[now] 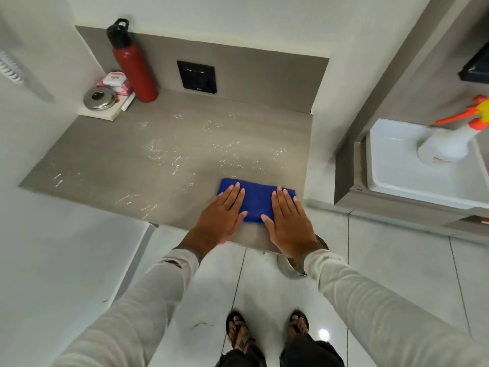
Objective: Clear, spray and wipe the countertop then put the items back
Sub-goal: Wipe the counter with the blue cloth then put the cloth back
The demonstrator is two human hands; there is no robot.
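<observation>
Pressing flat on the folded blue cloth (258,201), the left hand (221,217) and right hand (287,222) keep fingers straight, one at each end. The cloth lies at the front right of the grey surface (105,154) (droplets scattered across it). A red bottle (135,72) stands upright at rear left; a spray bottle (449,141) sits in the white sink (391,181).

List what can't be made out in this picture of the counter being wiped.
- Head view: print on the pink packets by the red bottle is too small and blurred to read.
- Head view: the spray bottle label is blurred, and its trigger is cut off by the right edge.
- Head view: the metal bowl on the floor is mostly hidden by the right hand and its sleeve.
- Head view: the cloth ends lie under both hands, including the left hand.
</observation>
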